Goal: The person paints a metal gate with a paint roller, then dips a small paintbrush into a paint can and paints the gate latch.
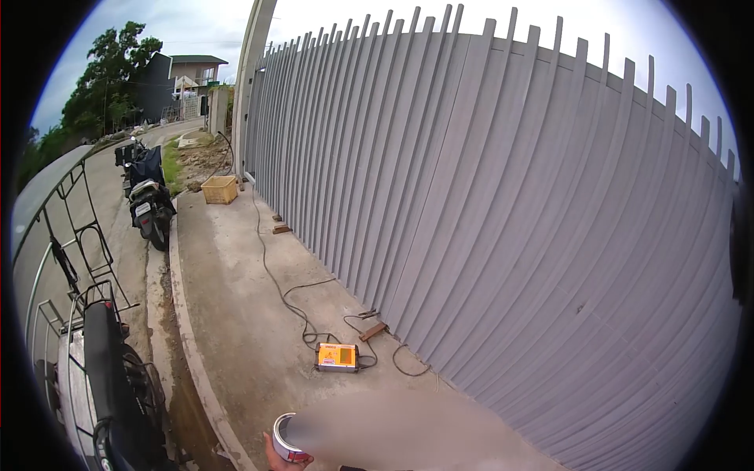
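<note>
At the bottom edge of the head view, my left hand (284, 461) is closed around the side of a paint can (278, 433). The can has a pale round rim, a red and white label and a greyish inside, partly covered by a large blurred patch. That smear also covers the ground to the right of the can. My right hand cannot be seen. Ahead on the concrete sits an orange and black boxed machine (338, 357), probably a welder, with dark cables attached.
A tall grey slatted gate (440, 173) runs along the right. Dark cables (271, 271) snake over the concrete, near a rusty brown block (372, 331). A yellow crate (220, 190) stands farther off. To the left are a motorcycle (149, 196) and a vehicle with a metal frame (98, 353).
</note>
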A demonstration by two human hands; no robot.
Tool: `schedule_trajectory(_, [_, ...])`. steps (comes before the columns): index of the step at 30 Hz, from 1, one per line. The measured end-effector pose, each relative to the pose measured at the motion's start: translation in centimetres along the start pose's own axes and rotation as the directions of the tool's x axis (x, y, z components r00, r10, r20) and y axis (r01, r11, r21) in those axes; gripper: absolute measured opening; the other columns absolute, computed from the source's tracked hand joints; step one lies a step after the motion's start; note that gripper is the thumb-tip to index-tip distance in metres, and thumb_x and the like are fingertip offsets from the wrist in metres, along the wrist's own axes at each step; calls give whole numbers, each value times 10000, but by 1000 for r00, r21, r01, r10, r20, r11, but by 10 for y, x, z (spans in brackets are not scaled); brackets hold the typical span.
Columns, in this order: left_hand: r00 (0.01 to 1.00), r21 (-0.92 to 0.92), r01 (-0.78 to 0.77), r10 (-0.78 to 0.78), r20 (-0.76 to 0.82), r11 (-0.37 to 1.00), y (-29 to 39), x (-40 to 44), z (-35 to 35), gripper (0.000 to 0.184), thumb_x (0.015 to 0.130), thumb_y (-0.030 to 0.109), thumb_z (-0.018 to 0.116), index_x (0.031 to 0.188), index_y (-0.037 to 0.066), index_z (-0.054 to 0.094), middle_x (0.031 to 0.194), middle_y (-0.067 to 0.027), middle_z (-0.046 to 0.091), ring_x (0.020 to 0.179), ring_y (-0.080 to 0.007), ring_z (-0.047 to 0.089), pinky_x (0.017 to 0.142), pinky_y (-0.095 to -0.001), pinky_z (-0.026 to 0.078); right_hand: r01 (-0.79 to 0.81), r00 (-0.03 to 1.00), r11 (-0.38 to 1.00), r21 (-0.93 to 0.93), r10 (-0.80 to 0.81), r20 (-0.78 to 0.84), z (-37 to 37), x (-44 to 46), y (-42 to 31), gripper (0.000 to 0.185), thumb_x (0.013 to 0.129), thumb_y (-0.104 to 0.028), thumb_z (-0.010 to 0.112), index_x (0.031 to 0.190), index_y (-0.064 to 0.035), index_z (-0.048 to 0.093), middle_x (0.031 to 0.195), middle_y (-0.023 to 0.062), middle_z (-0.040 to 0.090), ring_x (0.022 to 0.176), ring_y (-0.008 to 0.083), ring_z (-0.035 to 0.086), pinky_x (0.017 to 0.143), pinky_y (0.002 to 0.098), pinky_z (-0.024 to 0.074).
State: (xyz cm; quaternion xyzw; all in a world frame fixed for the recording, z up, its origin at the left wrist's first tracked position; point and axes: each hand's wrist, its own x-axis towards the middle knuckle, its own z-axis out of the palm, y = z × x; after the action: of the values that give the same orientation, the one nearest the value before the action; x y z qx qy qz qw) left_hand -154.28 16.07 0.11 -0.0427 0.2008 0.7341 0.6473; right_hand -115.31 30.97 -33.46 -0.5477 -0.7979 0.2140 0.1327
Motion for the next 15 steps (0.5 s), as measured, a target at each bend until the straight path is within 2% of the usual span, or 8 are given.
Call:
schedule_trajectory(2, [971, -49, -14, 26, 240, 999, 19, 17, -17, 856, 885, 845, 381, 1449, 219, 533, 1390, -63, 620, 1265, -353, 563, 910, -602, 493, 209, 970, 964, -166, -226, -87, 12, 29, -5, 483, 896, -238, 709, 1340, -67, 627, 855, 154, 676, 742, 328, 637, 705, 427, 535])
schedule_trajectory(5, [967, -43, -68, 56, -250, 997, 42, 56, 3, 952, 823, 925, 297, 1421, 225, 536, 1324, -118, 643, 1055, -463, 634, 705, -463, 435, 91, 984, 985, -150, -66, 163, 20, 93, -33, 589, 896, -345, 702, 1391, -63, 554, 976, 157, 716, 837, 354, 675, 793, 490, 549])
schedule_trajectory(6, [976, -30, -68, 61, -209, 997, 55, 70, 5, 944, 825, 922, 303, 1422, 229, 535, 1327, -117, 641, 1072, -462, 629, 712, -463, 430, -205, 941, 967, 151, 152, 304, 26, 113, -47, 464, 931, -389, 653, 1232, -43, 577, 835, 131, 656, 684, 303, 613, 650, 448, 489])
schedule_trajectory(7, [983, -18, -71, 66, -171, 997, 68, 86, 4, 936, 828, 918, 308, 1424, 233, 535, 1330, -116, 639, 1090, -462, 624, 719, -463, 426, -557, 821, 695, 455, 374, 432, 7, 129, -85, 423, 966, -432, 603, 1073, -23, 600, 693, 105, 596, 532, 252, 550, 508, 406, 430])
schedule_trajectory(8, [987, -8, -71, 69, -142, 997, 80, 95, 0, 929, 830, 915, 314, 1425, 236, 534, 1334, -114, 636, 1107, -461, 619, 726, -462, 421, -746, 650, 338, 573, 554, 520, -8, 145, -118, 485, 1001, -476, 554, 914, -4, 622, 552, 78, 537, 379, 200, 488, 365, 363, 370])
schedule_trajectory(9, [980, -26, -82, 75, -186, 996, 99, 108, 2, 938, 834, 920, 326, 1430, 226, 529, 1344, -147, 613, 1074, -419, 627, 764, -533, 472, -787, 600, 292, 543, 568, 564, -37, 166, -156, 470, 985, -475, 565, 924, -13, 628, 551, 70, 542, 379, 191, 491, 367, 362, 372])
schedule_trajectory(12, [963, 23, -110, 113, -243, 994, 161, 137, 29, 901, 857, 901, 290, 1429, 247, 528, 1335, -105, 641, 1095, -450, 639, 661, -429, 432, -774, 629, 336, 537, 509, 587, -28, 239, -216, 429, 993, -415, 535, 1005, 7, 606, 567, 75, 512, 403, 188, 446, 395, 356, 355])
schedule_trajectory(15, [955, 51, -233, 238, -179, 971, 223, 168, 68, 824, 924, 838, 262, 1415, 237, 539, 1316, -114, 650, 1078, -365, 679, 654, -473, 520, -748, 662, 377, 547, 364, 655, -32, 324, -284, 425, 1015, -432, 497, 1007, -18, 591, 578, 40, 475, 407, 169, 424, 385, 356, 343])
